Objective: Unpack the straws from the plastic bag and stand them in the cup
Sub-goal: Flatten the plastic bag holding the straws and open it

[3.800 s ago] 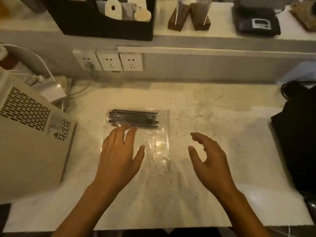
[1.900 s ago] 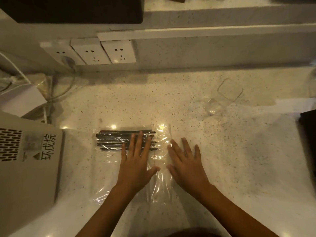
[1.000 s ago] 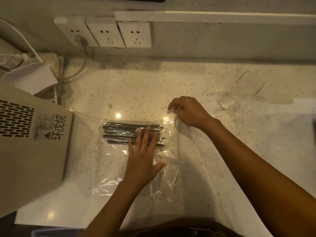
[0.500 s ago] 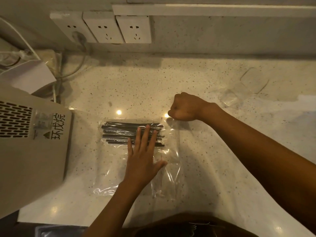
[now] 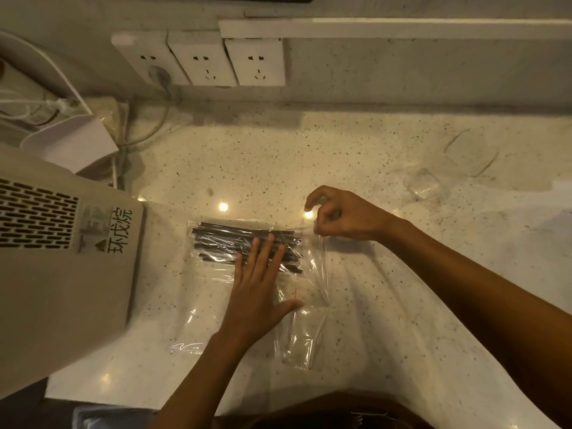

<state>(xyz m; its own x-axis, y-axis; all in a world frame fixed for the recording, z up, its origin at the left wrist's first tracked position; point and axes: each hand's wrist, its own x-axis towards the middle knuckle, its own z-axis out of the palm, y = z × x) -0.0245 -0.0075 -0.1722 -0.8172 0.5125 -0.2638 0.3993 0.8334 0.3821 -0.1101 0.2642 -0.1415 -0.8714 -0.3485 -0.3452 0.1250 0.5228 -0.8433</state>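
Speckled counter (image 5: 356, 150) under bag (image 5: 312, 329), cup (image 5: 425, 184)

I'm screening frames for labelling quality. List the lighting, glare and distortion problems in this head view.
Head view: dim, warm light overall; bright specular spots on the countertop beside the right hand; sheen on the plastic bag partly veils the straws under the left hand; the clear cup nearly vanishes against the stone; wide-angle bending tilts the wall sockets.

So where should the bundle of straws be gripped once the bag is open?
Probably at their right-hand ends. The straws lie flat, side by side, running left to right in the plastic bag, and the right hand pinches the bag's edge on that side, so a hand should likely come in from the right, pinching across the ends.
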